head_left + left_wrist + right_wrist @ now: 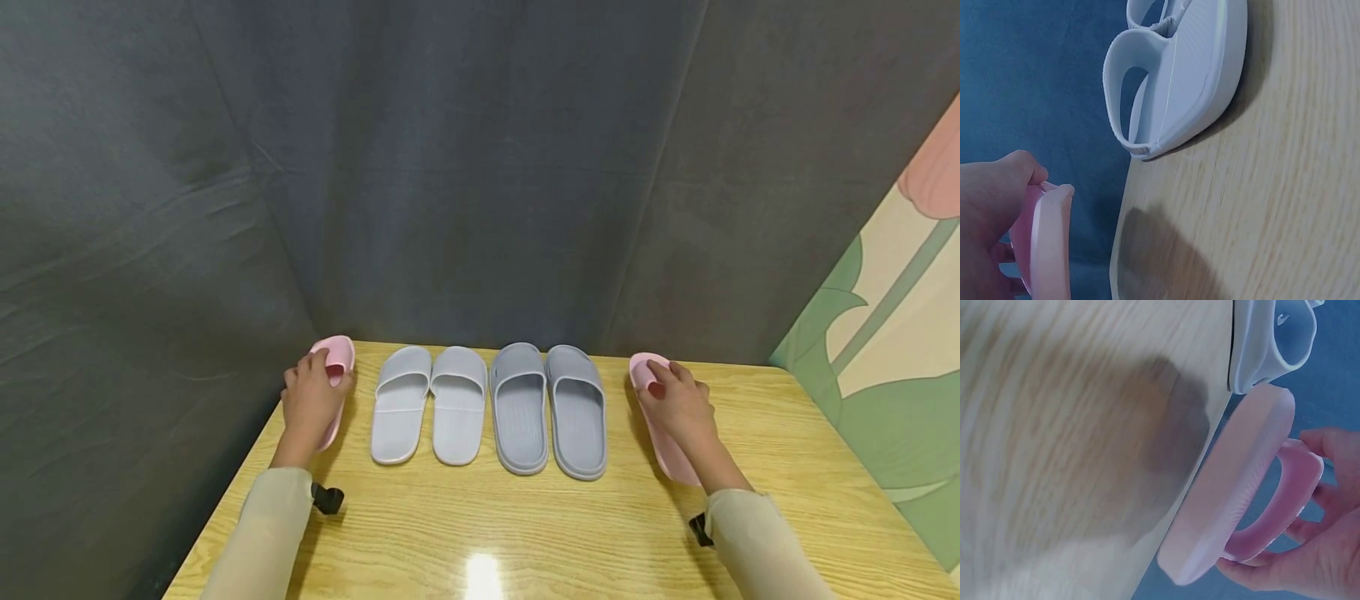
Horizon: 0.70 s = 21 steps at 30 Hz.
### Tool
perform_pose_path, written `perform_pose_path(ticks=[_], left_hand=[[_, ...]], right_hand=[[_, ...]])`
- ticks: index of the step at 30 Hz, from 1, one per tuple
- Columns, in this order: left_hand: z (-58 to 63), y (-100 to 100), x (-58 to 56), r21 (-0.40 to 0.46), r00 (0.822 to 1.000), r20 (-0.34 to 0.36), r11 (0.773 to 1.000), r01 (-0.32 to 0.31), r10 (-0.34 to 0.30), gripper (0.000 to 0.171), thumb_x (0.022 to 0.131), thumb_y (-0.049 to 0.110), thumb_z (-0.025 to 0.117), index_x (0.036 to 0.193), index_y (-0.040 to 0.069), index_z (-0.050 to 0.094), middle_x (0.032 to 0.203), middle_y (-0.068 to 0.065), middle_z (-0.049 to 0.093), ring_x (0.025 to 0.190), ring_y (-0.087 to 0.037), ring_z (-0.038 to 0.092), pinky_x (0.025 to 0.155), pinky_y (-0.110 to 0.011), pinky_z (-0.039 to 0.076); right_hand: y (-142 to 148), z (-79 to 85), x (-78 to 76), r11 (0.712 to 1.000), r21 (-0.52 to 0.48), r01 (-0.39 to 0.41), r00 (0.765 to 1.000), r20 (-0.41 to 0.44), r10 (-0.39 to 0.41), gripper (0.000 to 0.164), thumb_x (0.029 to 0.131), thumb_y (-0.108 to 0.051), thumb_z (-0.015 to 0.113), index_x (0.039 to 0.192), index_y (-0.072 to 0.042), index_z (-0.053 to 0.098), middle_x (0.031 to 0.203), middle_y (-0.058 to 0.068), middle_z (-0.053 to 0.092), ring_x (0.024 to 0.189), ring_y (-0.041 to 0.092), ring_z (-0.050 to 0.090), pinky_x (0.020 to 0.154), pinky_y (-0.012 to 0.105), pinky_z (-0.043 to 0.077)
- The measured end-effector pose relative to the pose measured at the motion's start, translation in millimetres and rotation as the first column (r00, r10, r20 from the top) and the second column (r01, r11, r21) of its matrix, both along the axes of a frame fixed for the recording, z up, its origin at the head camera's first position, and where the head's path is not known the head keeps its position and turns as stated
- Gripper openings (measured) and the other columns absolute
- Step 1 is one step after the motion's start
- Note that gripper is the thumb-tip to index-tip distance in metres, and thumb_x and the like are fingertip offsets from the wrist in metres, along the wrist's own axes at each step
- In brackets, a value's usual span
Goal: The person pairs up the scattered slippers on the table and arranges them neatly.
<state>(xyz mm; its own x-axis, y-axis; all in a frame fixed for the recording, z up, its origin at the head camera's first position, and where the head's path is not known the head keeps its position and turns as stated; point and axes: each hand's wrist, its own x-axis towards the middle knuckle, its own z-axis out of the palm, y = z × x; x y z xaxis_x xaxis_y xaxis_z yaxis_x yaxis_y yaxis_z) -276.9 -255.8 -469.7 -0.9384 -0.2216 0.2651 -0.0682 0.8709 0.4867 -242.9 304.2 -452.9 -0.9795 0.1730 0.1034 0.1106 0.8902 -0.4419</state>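
Note:
At the left end of the row my left hand (309, 402) grips a pink slipper (337, 348) by its strap. The left wrist view has that slipper raised off the table, its shadow falling on the wood. At the right end my right hand (681, 408) holds the other pink slipper (670, 457), fingers and thumb around the strap. In the right wrist view its sole is tilted and stands apart from the tabletop. Between the hands, side by side, lie two white slippers (459, 429) and two grey slippers (519, 421), straps toward the back.
The wooden table (420, 525) ends at a dark grey curtain (465, 183) behind and to the left. On the right is a wall with a painted plant (900, 433).

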Motion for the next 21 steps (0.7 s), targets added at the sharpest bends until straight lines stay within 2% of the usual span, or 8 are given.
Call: perform_pose_path(ticks=[4,12,21], left_hand=[[0.3,2,2.5,-0.003,1.000,-0.022,1.000,0.003,-0.003,0.067,0.096,0.037,0.062,0.147,0.001,0.040,0.145,-0.032,0.042,0.124,-0.054,0.038,0.097,-0.071,0.036],[5.7,6,9.7,-0.010,1.000,-0.023,1.000,0.015,-0.015,0.067,0.095,0.039,0.062,0.147,0.002,0.041,0.144,-0.031,0.043,0.123,-0.054,0.040,0.097,-0.070,0.037],[7.7,12,18.5,0.000,1.000,0.006,1.000,0.011,-0.011,0.069,0.097,0.041,0.061,0.150,0.003,0.039,0.149,-0.029,0.041,0.123,-0.053,0.039,0.098,-0.068,0.038]], right_hand=[[-3,2.8,4.0,1.000,0.004,-0.003,1.000,-0.022,0.003,0.065,0.098,-0.033,0.061,0.155,-0.010,0.039,0.156,0.033,0.025,0.131,0.065,0.028,0.095,0.078,0.034],[-2,5.4,10.1,1.000,0.008,-0.009,0.999,-0.043,0.009,0.064,0.098,-0.033,0.061,0.153,-0.008,0.040,0.155,0.035,0.027,0.129,0.067,0.029,0.094,0.078,0.035],[-3,4.1,15.6,1.000,0.007,-0.003,0.997,-0.073,0.004,0.062,0.098,-0.031,0.061,0.151,-0.007,0.043,0.155,0.034,0.028,0.129,0.066,0.030,0.093,0.078,0.035]])
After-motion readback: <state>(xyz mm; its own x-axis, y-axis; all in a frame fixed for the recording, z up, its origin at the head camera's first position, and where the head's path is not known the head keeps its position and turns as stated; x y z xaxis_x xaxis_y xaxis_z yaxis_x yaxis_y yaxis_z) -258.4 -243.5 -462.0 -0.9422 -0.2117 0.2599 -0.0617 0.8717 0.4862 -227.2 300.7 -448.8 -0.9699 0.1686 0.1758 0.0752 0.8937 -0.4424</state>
